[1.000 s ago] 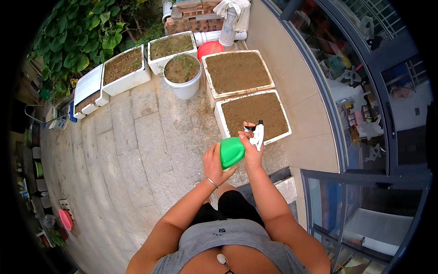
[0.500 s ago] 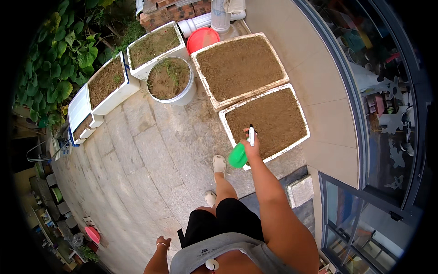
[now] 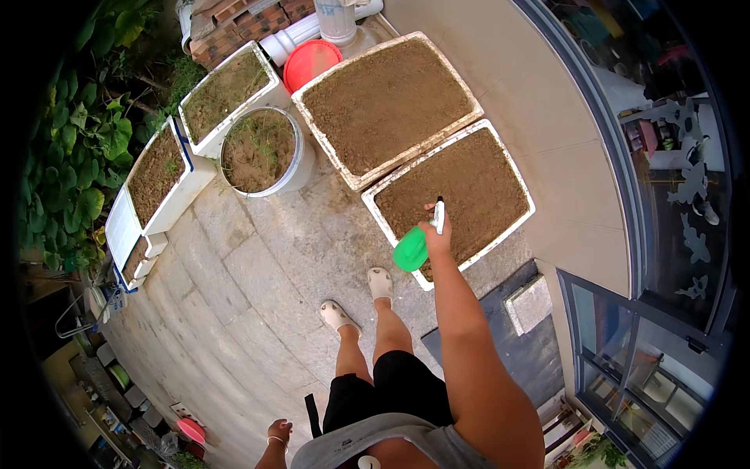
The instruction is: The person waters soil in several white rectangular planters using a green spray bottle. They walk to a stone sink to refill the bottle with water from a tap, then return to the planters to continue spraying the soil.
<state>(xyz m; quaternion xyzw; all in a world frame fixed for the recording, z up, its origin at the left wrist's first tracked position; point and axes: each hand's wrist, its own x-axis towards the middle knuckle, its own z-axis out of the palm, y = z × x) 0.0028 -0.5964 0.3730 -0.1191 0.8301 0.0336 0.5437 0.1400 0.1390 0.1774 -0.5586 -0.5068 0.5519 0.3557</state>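
My right hand (image 3: 437, 235) is wrapped round the neck of a spray bottle with a green body (image 3: 411, 250) and a white trigger head with a black nozzle. I hold it tilted above the near white foam box (image 3: 511, 227) of brown soil, over its left front part. The nozzle points away from me, toward the soil; no spray can be made out. At my side, low in the picture, my left hand (image 3: 280, 431) hangs with its fingers loosely curled and nothing visible in it. A white band circles that wrist.
Behind the near box lies a larger soil-filled foam box (image 3: 391, 102). Left of it stand a white bucket (image 3: 291, 176) of soil and weeds, a red lid (image 3: 311, 64) and more foam planters (image 3: 205, 152). A pale block (image 3: 528, 305) lies right of my arm, near the wall.
My left foot has stepped forward. The boxes and bucket have shifted left and up in the view. My right hand still holds the spray bottle over the near box.
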